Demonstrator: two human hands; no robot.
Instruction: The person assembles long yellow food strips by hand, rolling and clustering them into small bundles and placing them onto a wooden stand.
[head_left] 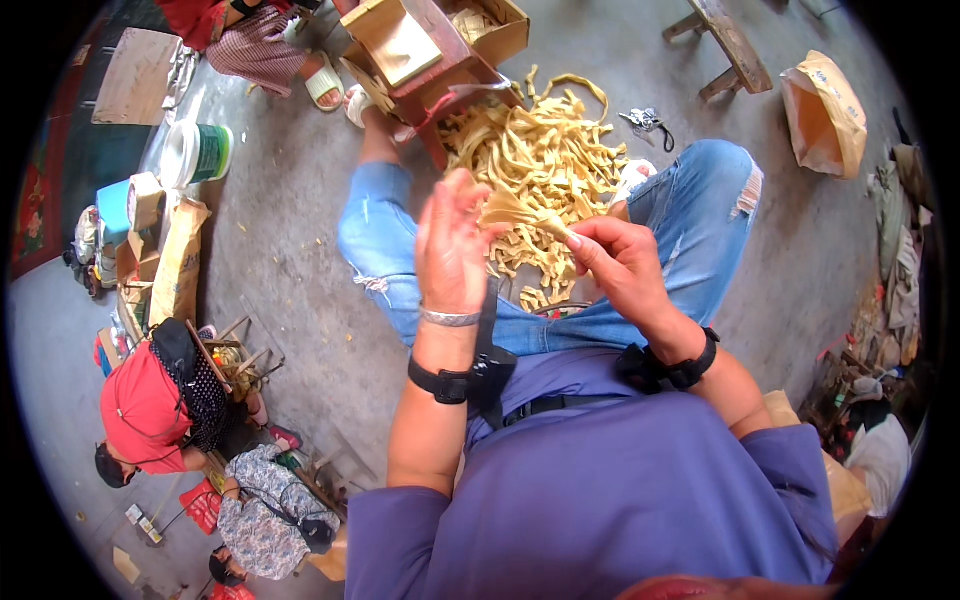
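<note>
Both hands are up over the lap: the right hand [618, 262] has its grip pinched shut, thumb and fingers, on a small bundle of pale yellow strips [512, 212], whose fanned end points left. Left hand [450, 245] stands upright just beside that fan, fingers loosely curled, fingertips touching the strips; whether it clamps them I cannot tell. Each wrist wears one black strap, and the left also carries one silver bracelet [449, 318].

Just beyond the hands, a big loose heap of the same yellow strips [545, 150] lies between the two knees in blue jeans [690, 210], spilling toward the floor. Hardly any free room there: the knees hem the heap in on both sides.

Past the heap, a wooden box frame [420, 50] crowds the far edge. Open concrete floor [290, 230] runs left and right of the legs. To the right, one bunch of keys [645, 122], one wooden bench [730, 45] and one brown paper sack [825, 115]. To the left, one white bucket [195, 152] and stacked cartons. Lower left, two other people crouch, one in a red top [145, 405].
</note>
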